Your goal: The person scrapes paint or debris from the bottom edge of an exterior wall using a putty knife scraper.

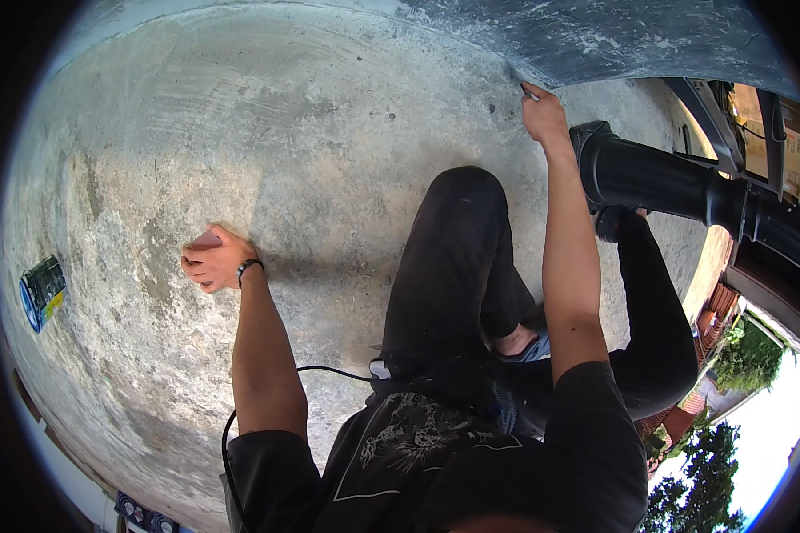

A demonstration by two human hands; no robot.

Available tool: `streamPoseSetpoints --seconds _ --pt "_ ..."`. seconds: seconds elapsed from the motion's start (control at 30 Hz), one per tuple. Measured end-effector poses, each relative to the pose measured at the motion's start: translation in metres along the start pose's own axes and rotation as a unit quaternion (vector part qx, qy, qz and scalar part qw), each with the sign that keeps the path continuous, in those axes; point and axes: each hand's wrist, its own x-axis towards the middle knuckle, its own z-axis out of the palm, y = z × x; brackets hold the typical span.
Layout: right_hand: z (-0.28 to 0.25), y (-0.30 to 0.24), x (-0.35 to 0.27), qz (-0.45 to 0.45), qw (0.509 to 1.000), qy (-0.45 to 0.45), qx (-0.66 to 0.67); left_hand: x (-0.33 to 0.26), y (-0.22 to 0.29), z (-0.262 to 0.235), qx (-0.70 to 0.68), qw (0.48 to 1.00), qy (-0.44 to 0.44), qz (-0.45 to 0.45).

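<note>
My left hand (220, 258) is closed around a flat, pinkish-brown piece (207, 240), low over the grey concrete floor (329, 133); its exact kind is hidden by the fingers. Farther off to the right, my right arm is stretched out. My right hand (545, 117) is closed on a small, thin tool with a dark end (529, 91), close to where the floor meets a dark grey painted surface (631, 40). Too little of that tool shows to tell its kind.
A can with a blue end and a dark green and yellow side (43, 293) is at the far left. Right of my right hand stands a thick black post (658, 173), near my foot. A black cable (329, 371) runs by my left side. My bent knee (462, 213) is between my arms.
</note>
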Motion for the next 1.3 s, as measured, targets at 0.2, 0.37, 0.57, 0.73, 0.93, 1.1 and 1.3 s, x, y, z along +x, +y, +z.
streamPoseSetpoints --seconds 0.2,0.37,0.57,0.73,0.93,1.1,1.3 --pt "0.008 0.002 -0.004 0.036 0.997 0.021 0.057 -0.002 0.001 -0.001 0.003 1.0 0.0 0.008" --pt "0.005 -0.006 -0.011 0.005 0.999 0.044 0.006 0.0 -0.005 0.003 0.005 1.0 0.001 0.005" --pt "-0.003 -0.011 -0.005 0.006 1.0 0.029 0.002 0.001 0.002 0.001 0.003 1.0 -0.003 -0.001" --pt "0.003 -0.017 -0.009 -0.004 0.999 0.045 -0.013 0.001 -0.001 0.0 0.019 1.0 -0.012 0.0" --pt "-0.004 -0.01 0.007 -0.022 0.999 0.031 -0.023 0.0 0.001 0.002 0.002 1.0 0.005 0.0" --pt "-0.021 -0.036 -0.005 0.098 0.99 -0.067 0.071 0.002 -0.005 0.002 0.026 1.0 0.005 -0.002" --pt "-0.012 -0.019 0.011 -0.03 0.998 0.008 -0.049 0.0 0.003 0.002 0.014 1.0 -0.001 -0.001"
